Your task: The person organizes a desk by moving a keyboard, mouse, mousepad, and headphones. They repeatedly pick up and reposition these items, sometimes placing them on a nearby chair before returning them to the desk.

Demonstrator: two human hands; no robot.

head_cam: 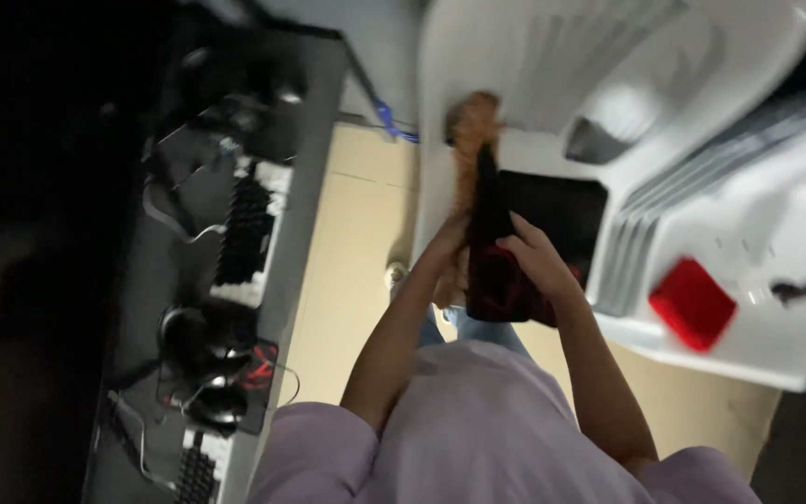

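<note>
Head view: a person in a lilac shirt, both arms stretched forward over a white plastic chair point(552, 84).
Left grip point(448, 241): fingers closed round the dark red cloth point(501, 275), at its left edge.
Right grip point(535, 257): closed over the same cloth from the right.
Cloth: bunched between both grips, with a brown furry strip point(473, 140) running up beyond them.
Right of grips: red pad point(692, 303) on a second white chair.
Far left: counter point(305, 187) with keyboards point(244, 229).

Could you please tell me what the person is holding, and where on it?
Both the left hand and right hand grip a dark red cloth near its upper middle.
</note>
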